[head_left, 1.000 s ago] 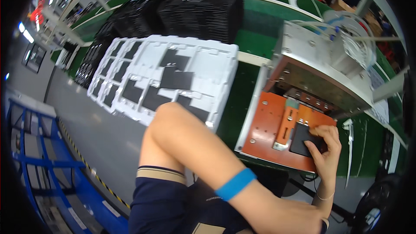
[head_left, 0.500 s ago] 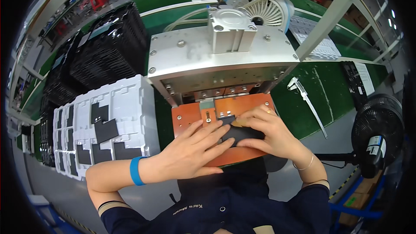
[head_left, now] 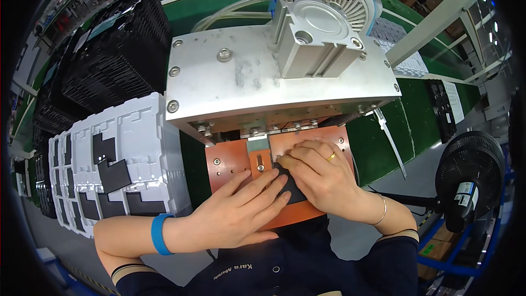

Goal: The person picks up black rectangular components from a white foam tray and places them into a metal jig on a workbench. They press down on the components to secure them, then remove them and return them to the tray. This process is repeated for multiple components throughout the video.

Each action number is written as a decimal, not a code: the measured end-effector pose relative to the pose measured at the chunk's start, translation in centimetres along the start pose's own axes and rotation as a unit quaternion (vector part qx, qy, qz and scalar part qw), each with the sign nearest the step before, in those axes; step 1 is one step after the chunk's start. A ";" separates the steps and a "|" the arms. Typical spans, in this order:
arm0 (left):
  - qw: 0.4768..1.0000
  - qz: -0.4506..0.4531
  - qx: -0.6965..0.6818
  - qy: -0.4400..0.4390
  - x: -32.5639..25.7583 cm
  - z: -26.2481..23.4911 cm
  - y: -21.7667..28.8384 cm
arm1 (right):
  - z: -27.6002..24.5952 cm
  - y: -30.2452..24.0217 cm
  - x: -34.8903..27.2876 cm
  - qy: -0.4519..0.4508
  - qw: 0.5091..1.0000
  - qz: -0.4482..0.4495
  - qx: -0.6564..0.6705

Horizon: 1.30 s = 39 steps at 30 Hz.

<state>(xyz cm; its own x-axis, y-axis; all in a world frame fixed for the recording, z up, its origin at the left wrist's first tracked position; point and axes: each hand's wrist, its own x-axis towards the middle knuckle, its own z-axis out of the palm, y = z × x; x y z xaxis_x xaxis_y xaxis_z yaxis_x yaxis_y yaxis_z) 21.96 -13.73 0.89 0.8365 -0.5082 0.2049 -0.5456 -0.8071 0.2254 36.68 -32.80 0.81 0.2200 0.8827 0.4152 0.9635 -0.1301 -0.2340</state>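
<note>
A flat black piece [head_left: 292, 191] lies on the orange base plate [head_left: 298, 215] of a metal press [head_left: 219, 90]. The outstretched fingers of my left hand [head_left: 233, 214] rest on the piece's left side. My right hand [head_left: 326, 178] has its fingers bent and pressed together at the piece's far edge, close to a small orange block [head_left: 259, 165] with a slot. Those fingers hide part of the piece. To the left, a white moulded tray [head_left: 139, 170] holds several black cut pieces, with one loose piece [head_left: 115, 176] lying askew on top.
Stacks of black trays [head_left: 118, 55] stand behind the white tray. On the green bench to the right lies a caliper [head_left: 390, 141]. A black fan [head_left: 468, 178] stands at the far right, and a white fan [head_left: 350, 8] sits behind the press.
My right hand has moved from the piece's right side to its far edge, its fingers more curled. My left hand stays on the piece. The view has come closer to the press.
</note>
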 end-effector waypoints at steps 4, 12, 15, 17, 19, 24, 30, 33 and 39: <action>1.000 -0.003 -0.003 -0.002 0.0 0.2 -0.1 | 0.2 0.0 0.2 0.017 0.999 0.049 0.004; 1.000 -0.004 -0.010 -0.008 0.2 -0.1 -0.3 | 0.6 0.4 -0.3 0.011 1.000 0.022 0.017; 1.000 -0.006 -0.006 -0.016 0.1 0.0 -0.3 | -0.5 0.4 -1.0 0.039 0.997 0.059 0.028; 1.000 -0.004 0.001 -0.018 0.0 0.0 -0.3 | -2.1 0.0 -1.9 0.028 0.994 0.082 0.059; 1.000 -0.016 -0.008 -0.017 -0.3 0.0 -0.2 | -3.2 -0.5 -2.9 -0.026 0.988 0.095 0.117; 0.998 -0.024 -0.044 -0.026 0.0 -0.3 -0.7 | -2.2 0.5 -4.1 -0.036 0.993 0.074 0.083; 0.997 -0.050 -0.058 -0.022 0.7 -0.6 -2.5 | -1.4 2.9 -1.5 -0.014 0.996 0.048 0.079; 0.996 -0.054 -0.068 -0.014 0.7 -0.3 -2.9 | -1.5 3.0 -1.2 -0.028 0.994 0.049 0.090; 0.995 -0.066 -0.072 -0.029 0.8 -0.2 -2.7 | -1.4 3.2 -1.2 -0.030 0.993 0.056 0.104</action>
<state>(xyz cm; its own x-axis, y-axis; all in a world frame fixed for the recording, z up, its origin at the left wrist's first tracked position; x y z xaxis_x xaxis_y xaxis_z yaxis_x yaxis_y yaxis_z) 24.12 -11.89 0.59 0.9004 -0.4208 0.1103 -0.4293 -0.8184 0.3819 39.70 -34.90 0.81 0.3083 0.8938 0.3257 0.8802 -0.1382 -0.4540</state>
